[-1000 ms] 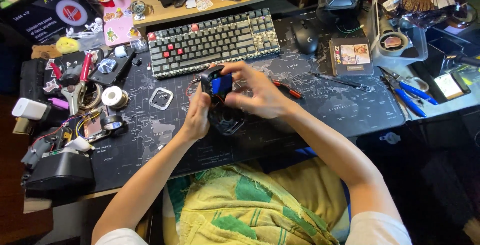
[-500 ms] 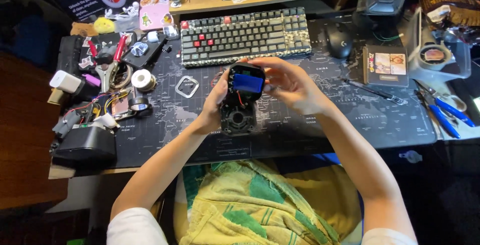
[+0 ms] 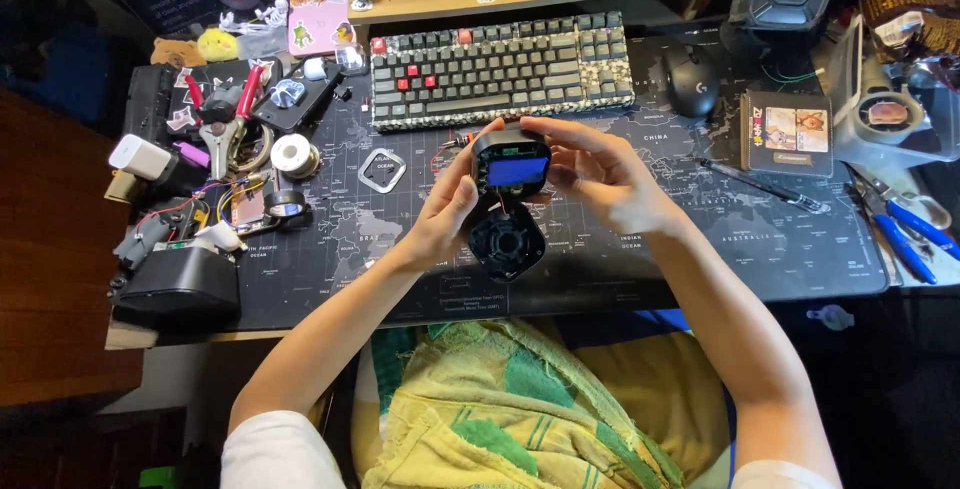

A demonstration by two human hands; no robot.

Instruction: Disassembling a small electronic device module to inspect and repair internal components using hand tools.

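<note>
Both my hands hold up a small black device (image 3: 511,167) with a blue rectangular part on its face, above the dark map-printed desk mat (image 3: 640,259). My left hand (image 3: 445,211) grips its left side, thumb near the top edge. My right hand (image 3: 600,174) wraps its right side, fingers curled over the top. Just below the device a round black housing part (image 3: 507,244) with a ringed opening lies on the mat. Thin red wires show behind the device.
A keyboard (image 3: 500,69) with red keys sits behind my hands, and a black mouse (image 3: 692,82) to its right. Solder spool, tape, scissors and wired parts crowd the left. A small box (image 3: 790,132), a screwdriver (image 3: 760,184) and blue-handled pliers (image 3: 905,234) lie right.
The device went from low on the mat to raised between both hands, its blue face turned up toward me. The round black part now lies apart below it.
</note>
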